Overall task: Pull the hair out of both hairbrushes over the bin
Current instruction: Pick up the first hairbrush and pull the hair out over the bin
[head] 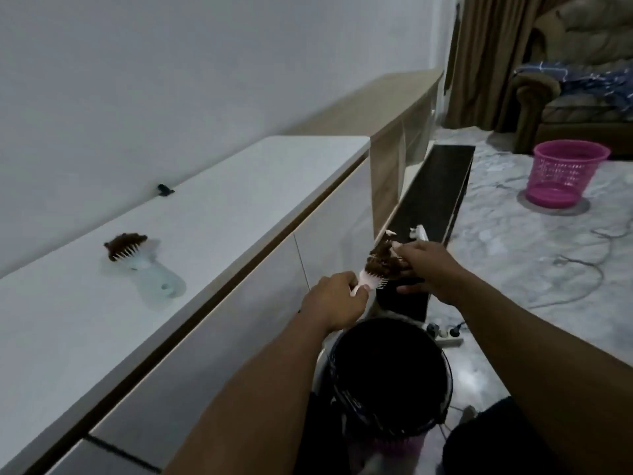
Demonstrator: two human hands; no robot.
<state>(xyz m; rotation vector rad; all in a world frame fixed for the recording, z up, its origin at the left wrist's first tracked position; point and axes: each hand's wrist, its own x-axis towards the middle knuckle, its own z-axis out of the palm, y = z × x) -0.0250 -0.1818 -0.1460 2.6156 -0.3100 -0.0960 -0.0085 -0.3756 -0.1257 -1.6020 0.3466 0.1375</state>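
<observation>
My left hand (337,299) grips the handle of a pink hairbrush (371,277), held up in front of me. A clump of brown hair (382,260) fills its bristles, and my right hand (431,269) is closed on that clump. Below the brush stands a bin (390,375) lined with a black bag, its mouth open beneath my hands. A second, pale blue hairbrush (150,272) lies on the white cabinet top (222,214) to the left, with brown hair (125,243) tangled in its bristles.
A small black object (165,190) sits near the wall on the cabinet. A dark low shelf (438,193) runs ahead. A pink basket (565,178) stands on the marble floor at right, with cables (582,265) and a power strip (445,334) nearby. A sofa (575,80) is at the far right.
</observation>
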